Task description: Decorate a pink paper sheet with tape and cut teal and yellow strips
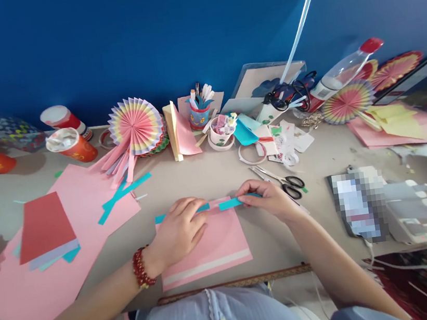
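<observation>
A pink sheet of paper point(220, 240) lies in front of me, with a white strip point(212, 266) across its near edge. My left hand point(181, 230) rests on it with the fingers laid flat, over a blue paper strip point(160, 219) along the far edge. Between thumb and fingers, my right hand point(261, 198) pinches a second blue paper strip point(229, 204), whose free end reaches over the sheet's far right part. A small gap separates the two blue strips. Scissors point(289, 184) lie just beyond my right hand, partly hidden behind it.
At left, a large pink sheet point(85, 198) carries stacked coloured papers point(44, 224) and loose blue strips point(124, 195). Paper fans point(136, 125), cups point(72, 146) and a pen holder point(200, 115) stand along the blue wall. A phone point(355, 207) and a cabled power strip point(408, 207) are at right.
</observation>
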Demonstrator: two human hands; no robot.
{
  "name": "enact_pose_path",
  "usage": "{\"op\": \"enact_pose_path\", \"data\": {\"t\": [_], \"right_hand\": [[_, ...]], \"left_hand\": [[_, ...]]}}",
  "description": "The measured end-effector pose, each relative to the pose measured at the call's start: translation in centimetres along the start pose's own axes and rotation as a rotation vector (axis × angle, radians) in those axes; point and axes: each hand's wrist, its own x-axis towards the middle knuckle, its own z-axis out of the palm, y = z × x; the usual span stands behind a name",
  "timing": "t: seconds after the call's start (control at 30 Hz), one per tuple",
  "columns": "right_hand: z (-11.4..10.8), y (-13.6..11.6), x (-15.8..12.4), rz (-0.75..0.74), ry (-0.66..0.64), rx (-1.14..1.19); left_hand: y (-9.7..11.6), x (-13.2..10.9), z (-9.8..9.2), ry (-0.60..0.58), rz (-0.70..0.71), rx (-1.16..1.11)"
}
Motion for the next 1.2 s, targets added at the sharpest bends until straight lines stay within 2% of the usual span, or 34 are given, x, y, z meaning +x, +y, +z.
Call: {"op": "enact_pose_path", "data": {"t": [0.13,0.37,0.73,1.2], "right_hand": [[0.8,0.5,1.0,0.033,-0.009,0.032],[1.4,1.7,1.6,0.046,-0.006,-0.009],[1.7,1.4,1.7,0.026,0.007,-0.114],[2.2,1.1,1.5,0.051,0.069,-0.249]], "left_hand": [[-0.6,0.3,0.8,0.019,-0.055,0.047],[-1.1,-0.2,1.5,0.021,-0.035,0.046],[-1.4,0.1,2.2,0.056,-0.045,-0.006],[-1.3,0.6,2.0,0.068,-0.018,0.024]]}}
